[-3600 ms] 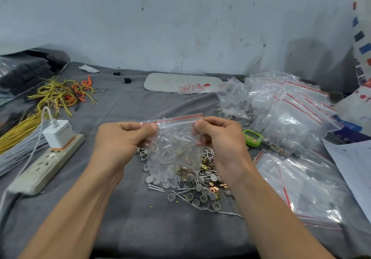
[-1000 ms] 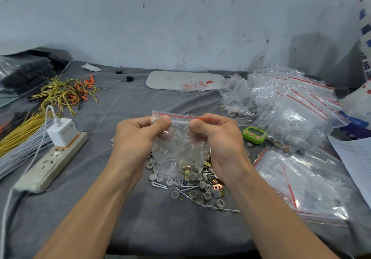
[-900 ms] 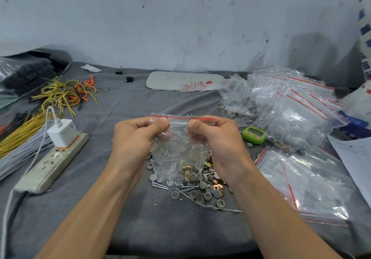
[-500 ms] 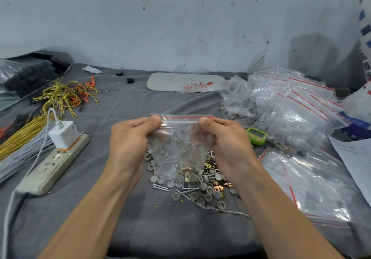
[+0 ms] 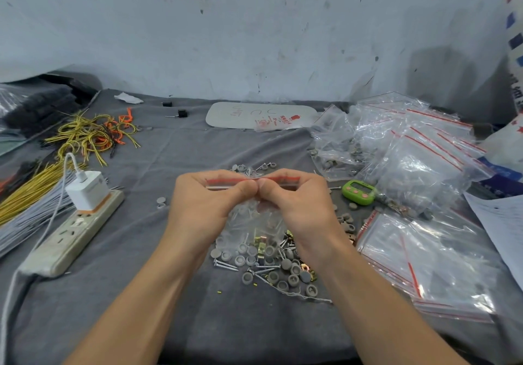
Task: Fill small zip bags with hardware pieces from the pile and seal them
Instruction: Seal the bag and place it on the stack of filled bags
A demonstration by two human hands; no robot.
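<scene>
Plastic bag: we hold it up just above the pile. Its red strip runs level along the top edge, and screws and small grey and brass pieces show through the lower part.
Left hand: thumb and fingers pinch the red strip from the 9 o'clock side.
Right hand: pinches the same strip from 3 o'clock. Our two thumb tips touch at mid-strip.
Pile: grey caps, screws and brass clips lie on the cloth under the bag and at its 6 o'clock. A few strays lie at 12 o'clock behind our hands, and two caps lie alone at 9 o'clock.
Cloth: grey and creased. The widest bare stretches are at 7 to 8 o'clock, between our left forearm and the power strip, and at 11 o'clock toward the wires.
Power strip: lies slanted at 9 o'clock, well apart from our left hand, with a white charger plugged into its far end.
Wires: a yellow and orange tangle at 10 o'clock.
Timer: green, at 3 o'clock, near our right hand.
Filled bags: a heap at 2 o'clock that crowds the right side.
Empty bags: a flat stack at 4 o'clock, its left edge close by our right forearm.
Front edge: it crosses under our forearms at the bottom of the view.
</scene>
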